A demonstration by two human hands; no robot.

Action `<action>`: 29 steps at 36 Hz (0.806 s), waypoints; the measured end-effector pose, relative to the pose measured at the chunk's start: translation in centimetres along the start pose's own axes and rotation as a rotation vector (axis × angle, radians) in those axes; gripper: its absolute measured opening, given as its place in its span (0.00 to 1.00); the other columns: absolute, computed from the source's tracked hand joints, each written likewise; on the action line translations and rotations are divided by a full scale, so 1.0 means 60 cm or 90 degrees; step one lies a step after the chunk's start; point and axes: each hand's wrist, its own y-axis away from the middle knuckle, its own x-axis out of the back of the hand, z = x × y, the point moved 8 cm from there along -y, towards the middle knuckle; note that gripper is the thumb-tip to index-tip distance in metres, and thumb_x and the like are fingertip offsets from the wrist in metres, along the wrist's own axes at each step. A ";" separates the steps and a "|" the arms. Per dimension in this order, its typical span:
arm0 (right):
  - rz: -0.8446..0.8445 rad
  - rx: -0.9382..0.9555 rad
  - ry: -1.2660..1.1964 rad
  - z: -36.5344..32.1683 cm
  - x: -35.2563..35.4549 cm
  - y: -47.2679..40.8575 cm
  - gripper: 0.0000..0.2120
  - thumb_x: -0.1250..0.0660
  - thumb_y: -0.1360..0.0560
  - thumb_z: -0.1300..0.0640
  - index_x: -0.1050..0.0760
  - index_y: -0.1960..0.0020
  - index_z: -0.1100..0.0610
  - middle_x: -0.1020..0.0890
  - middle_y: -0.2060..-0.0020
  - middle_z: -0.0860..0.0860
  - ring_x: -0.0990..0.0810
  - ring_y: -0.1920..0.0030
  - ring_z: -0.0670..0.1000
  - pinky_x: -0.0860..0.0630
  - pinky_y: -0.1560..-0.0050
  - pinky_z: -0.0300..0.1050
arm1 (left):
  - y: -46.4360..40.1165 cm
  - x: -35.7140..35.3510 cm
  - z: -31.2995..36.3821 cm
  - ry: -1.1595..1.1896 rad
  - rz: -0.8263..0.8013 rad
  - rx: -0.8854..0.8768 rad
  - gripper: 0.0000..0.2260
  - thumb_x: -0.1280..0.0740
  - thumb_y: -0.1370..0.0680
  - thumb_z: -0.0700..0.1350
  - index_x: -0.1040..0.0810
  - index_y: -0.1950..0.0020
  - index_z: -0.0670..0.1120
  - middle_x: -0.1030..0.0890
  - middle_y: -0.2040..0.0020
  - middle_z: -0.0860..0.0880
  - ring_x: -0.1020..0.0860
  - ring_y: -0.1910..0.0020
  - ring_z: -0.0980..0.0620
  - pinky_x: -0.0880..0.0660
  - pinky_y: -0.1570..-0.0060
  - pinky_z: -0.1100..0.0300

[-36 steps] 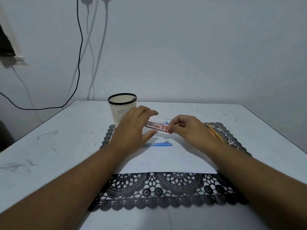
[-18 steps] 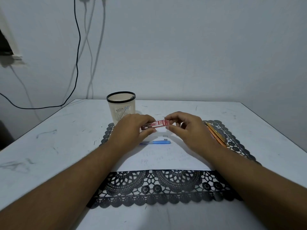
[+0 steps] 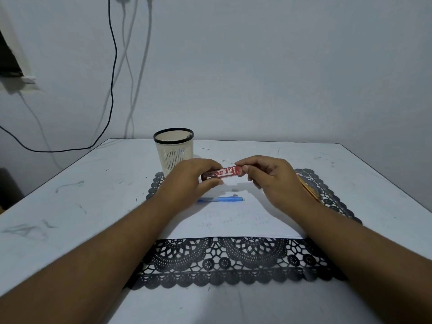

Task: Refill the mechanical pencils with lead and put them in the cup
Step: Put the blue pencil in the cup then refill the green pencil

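Note:
A red lead case (image 3: 222, 173) marked 2B is held level above the white paper (image 3: 236, 218). My left hand (image 3: 189, 183) pinches its left end and my right hand (image 3: 273, 181) pinches its right end. Below the case a blue mechanical pencil (image 3: 222, 199) lies on the paper, with two small grey bits (image 3: 235, 190) just behind it. The cream slotted cup (image 3: 173, 149) with a black rim stands behind my left hand; something blue shows faintly through its slots. Orange-yellow pencils (image 3: 308, 189) lie on the mat, partly hidden by my right wrist.
A black lace placemat (image 3: 224, 263) lies under the paper on a scuffed white table (image 3: 70, 206). The wall rises just behind the table, with cables (image 3: 113, 73) hanging at the left. The table's right edge runs diagonally at the far right.
The lead case has gone from tilted in my right hand to level between both hands; my left fingers have closed on its left end. Both hands rose slightly.

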 end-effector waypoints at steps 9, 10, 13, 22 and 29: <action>0.068 -0.231 -0.286 0.041 -0.025 0.014 0.05 0.27 0.23 0.66 0.14 0.49 0.63 0.13 0.57 0.59 0.25 0.66 0.49 0.26 0.65 0.40 | -0.006 0.018 0.005 0.020 0.032 -0.009 0.11 0.25 0.23 0.46 0.16 0.41 0.47 0.20 0.54 0.59 0.25 0.58 0.63 0.31 0.56 0.67; 0.071 -0.258 -0.317 0.046 -0.028 0.016 0.04 0.27 0.23 0.67 0.15 0.49 0.64 0.13 0.56 0.60 0.25 0.65 0.49 0.25 0.65 0.40 | -0.007 0.020 0.006 0.035 0.032 -0.003 0.12 0.24 0.23 0.45 0.16 0.41 0.47 0.20 0.54 0.60 0.24 0.58 0.65 0.32 0.57 0.70; 0.071 -0.340 -0.412 0.054 -0.039 0.023 0.05 0.28 0.23 0.68 0.17 0.47 0.67 0.13 0.56 0.60 0.24 0.64 0.48 0.26 0.67 0.38 | -0.006 0.026 0.007 0.147 0.033 0.042 0.13 0.23 0.25 0.43 0.16 0.41 0.51 0.17 0.53 0.59 0.21 0.58 0.66 0.29 0.58 0.73; -0.014 -0.525 -0.620 0.070 -0.088 0.037 0.11 0.30 0.26 0.67 0.21 0.44 0.66 0.14 0.57 0.59 0.25 0.67 0.46 0.29 0.74 0.33 | -0.006 0.015 0.008 0.470 0.014 0.131 0.08 0.24 0.24 0.41 0.16 0.49 0.52 0.16 0.51 0.39 0.19 0.52 0.36 0.21 0.46 0.43; -0.031 -0.527 -0.669 0.069 -0.091 0.035 0.13 0.29 0.29 0.65 0.21 0.45 0.66 0.13 0.53 0.60 0.25 0.67 0.47 0.29 0.71 0.33 | -0.007 0.026 0.012 0.350 0.045 0.086 0.07 0.25 0.23 0.43 0.16 0.47 0.53 0.15 0.54 0.48 0.19 0.54 0.41 0.20 0.49 0.42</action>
